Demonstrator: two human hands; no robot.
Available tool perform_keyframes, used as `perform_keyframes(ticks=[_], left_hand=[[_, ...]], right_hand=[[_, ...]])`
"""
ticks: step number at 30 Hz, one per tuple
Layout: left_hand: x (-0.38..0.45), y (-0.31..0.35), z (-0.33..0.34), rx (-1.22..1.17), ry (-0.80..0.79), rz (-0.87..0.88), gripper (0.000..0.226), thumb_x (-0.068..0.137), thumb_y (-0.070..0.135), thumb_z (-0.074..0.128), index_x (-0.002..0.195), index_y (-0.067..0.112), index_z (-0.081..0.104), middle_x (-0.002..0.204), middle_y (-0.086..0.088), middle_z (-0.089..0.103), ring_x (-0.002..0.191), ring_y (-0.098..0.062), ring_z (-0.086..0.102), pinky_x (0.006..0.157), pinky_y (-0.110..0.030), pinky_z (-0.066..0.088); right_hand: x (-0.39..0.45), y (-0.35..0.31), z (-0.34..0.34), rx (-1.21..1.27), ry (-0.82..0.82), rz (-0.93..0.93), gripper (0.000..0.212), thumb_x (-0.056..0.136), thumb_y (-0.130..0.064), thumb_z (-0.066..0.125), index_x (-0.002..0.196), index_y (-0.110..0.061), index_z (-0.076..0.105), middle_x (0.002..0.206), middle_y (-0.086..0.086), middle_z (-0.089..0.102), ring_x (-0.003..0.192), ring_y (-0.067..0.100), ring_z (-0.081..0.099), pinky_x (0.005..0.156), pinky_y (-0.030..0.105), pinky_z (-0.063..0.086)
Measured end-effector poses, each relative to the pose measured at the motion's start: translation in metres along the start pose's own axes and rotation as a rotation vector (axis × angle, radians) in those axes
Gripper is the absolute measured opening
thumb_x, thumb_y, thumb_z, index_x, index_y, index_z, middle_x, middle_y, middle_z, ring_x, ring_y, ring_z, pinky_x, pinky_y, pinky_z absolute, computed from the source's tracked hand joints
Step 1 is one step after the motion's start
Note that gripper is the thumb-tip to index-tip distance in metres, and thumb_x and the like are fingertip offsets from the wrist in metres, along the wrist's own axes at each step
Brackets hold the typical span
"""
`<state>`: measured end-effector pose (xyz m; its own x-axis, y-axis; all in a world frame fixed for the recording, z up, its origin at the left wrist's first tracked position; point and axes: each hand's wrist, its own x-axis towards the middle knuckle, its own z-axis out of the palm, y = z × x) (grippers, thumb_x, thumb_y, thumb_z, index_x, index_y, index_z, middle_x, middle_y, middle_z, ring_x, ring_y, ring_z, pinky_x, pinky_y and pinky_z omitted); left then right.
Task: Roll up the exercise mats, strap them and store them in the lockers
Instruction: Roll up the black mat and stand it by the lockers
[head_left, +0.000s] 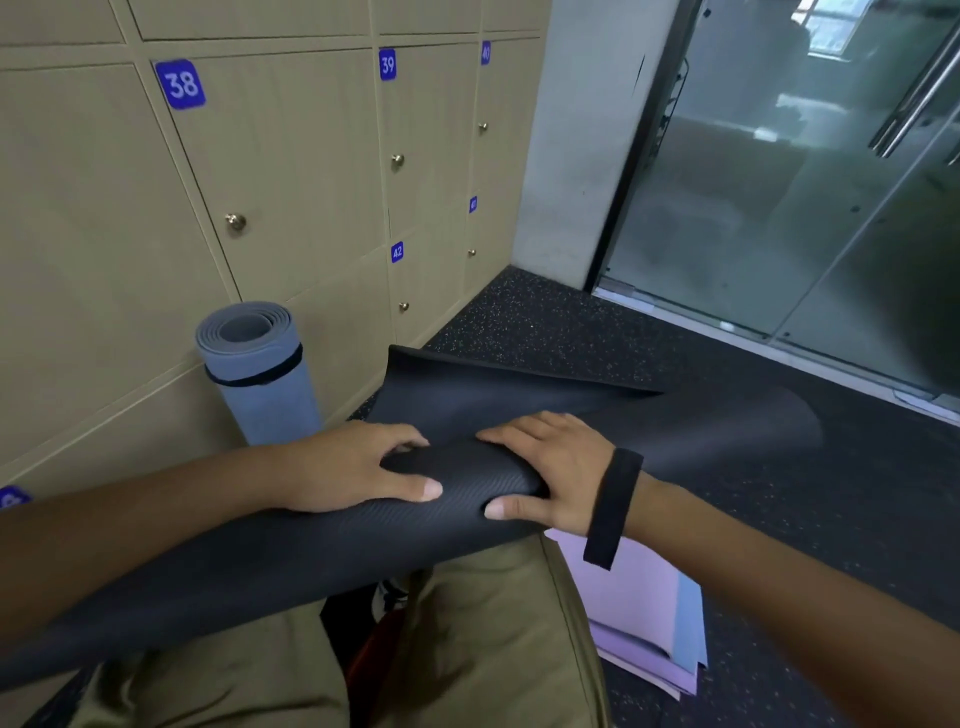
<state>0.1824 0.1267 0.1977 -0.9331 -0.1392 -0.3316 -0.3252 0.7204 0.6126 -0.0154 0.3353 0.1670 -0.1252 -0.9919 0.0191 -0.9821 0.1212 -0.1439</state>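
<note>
A black exercise mat (291, 551) lies across my lap, partly rolled, its loose end (498, 389) spread over the floor ahead. My left hand (353, 467) grips the roll from the left, thumb on top and fingers curled over its far side. My right hand (545, 478) grips the roll's right end, thumb toward me. A black strap (613, 506) hangs looped around my right wrist. A blue-grey mat (260, 374), rolled and bound with a black strap, stands upright against the lockers (291, 156).
Beige locker doors numbered 38, 39 and 42 with brass knobs fill the left wall. Flat purple and blue mats (649, 623) lie on the dark speckled floor (545, 322) by my right knee. A glass partition (779, 182) stands at the right.
</note>
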Motion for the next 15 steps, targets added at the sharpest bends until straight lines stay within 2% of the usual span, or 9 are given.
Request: perform_keyframes(ticks=[3,6,8,10,12,15], left_hand=[[-0.018,0.008,0.009,0.28,0.205,0.038,0.075,0.086,0.085,0.038,0.146,0.039,0.041,0.143,0.02,0.049,0.124,0.001,0.049,0.105,-0.031,0.045],[-0.039,0.015,0.033,0.512,0.298,0.028,0.108,0.072,0.095,0.02,0.16,0.033,0.021,0.16,0.015,0.031,0.14,-0.009,0.038,0.111,-0.031,0.037],[-0.035,0.004,0.045,0.643,0.326,0.006,0.13,0.062,0.1,0.028,0.164,0.02,0.014,0.166,0.002,0.028,0.145,-0.022,0.039,0.114,-0.041,0.038],[-0.023,-0.011,0.051,0.732,0.367,0.007,0.14,0.054,0.1,0.043,0.161,0.012,0.02,0.158,-0.007,0.041,0.133,-0.028,0.053,0.102,-0.044,0.05],[-0.011,-0.017,0.048,0.761,0.404,0.017,0.137,0.055,0.095,0.058,0.158,0.01,0.028,0.148,-0.006,0.051,0.118,-0.026,0.062,0.089,-0.04,0.054],[0.003,-0.013,0.034,0.733,0.334,0.031,0.124,0.067,0.086,0.065,0.159,0.014,0.024,0.149,-0.002,0.046,0.119,-0.023,0.059,0.093,-0.036,0.052]], right_hand=[[0.018,0.005,-0.006,0.048,-0.104,0.025,0.093,0.077,-0.094,0.021,0.147,-0.036,0.043,0.14,-0.006,0.057,0.124,0.019,0.052,0.108,0.038,0.037],[0.036,0.01,-0.01,0.127,-0.17,0.047,0.086,0.076,-0.093,0.026,0.142,-0.041,0.045,0.138,-0.009,0.058,0.124,0.017,0.052,0.109,0.039,0.038],[0.046,0.013,-0.013,0.17,-0.211,0.056,0.083,0.076,-0.092,0.03,0.141,-0.042,0.047,0.138,-0.01,0.058,0.125,0.015,0.052,0.108,0.038,0.039],[0.055,0.016,-0.015,0.218,-0.261,0.078,0.079,0.078,-0.089,0.037,0.14,-0.042,0.049,0.139,-0.011,0.058,0.127,0.014,0.052,0.106,0.035,0.039],[0.061,0.019,-0.019,0.262,-0.318,0.128,0.08,0.075,-0.091,0.038,0.139,-0.043,0.052,0.139,-0.012,0.058,0.126,0.013,0.053,0.106,0.034,0.039],[0.068,0.022,-0.026,0.289,-0.325,0.193,0.084,0.072,-0.095,0.034,0.133,-0.042,0.058,0.135,-0.012,0.061,0.123,0.013,0.056,0.107,0.037,0.041]])
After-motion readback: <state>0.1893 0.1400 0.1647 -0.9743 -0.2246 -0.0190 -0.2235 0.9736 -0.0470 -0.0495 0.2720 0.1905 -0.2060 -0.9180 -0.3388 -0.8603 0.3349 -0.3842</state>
